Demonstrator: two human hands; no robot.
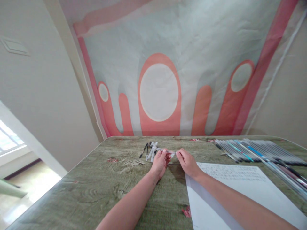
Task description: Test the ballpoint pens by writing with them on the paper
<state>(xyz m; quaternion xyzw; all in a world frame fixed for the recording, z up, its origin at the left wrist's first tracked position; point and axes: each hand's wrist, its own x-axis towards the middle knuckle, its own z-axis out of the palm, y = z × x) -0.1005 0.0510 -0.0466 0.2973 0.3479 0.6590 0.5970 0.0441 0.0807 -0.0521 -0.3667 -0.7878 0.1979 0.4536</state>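
Over the middle of the table, my left hand (160, 164) is closed around a slim, clear-barrelled pen (169, 151). The pen lies nearly level, and its right end reaches the fingertips of my right hand (187, 163), which pinch there. A small pale tip shows between the two hands; its details are too small to make out. Just beyond my left hand lies a loose pile of pen caps and short pen parts (151, 149), some clear and some black. Below the hands, a thin dark stick (174, 164) rests on the wood-patterned table (100, 191).
Under my right forearm lies a white sheet of paper (225, 195) with rows of handwriting near its top. A long row of clear pens (268, 151) covers the back right, with more pens (285, 172) laid across its front. A printed backdrop (158, 92) stands behind the table.
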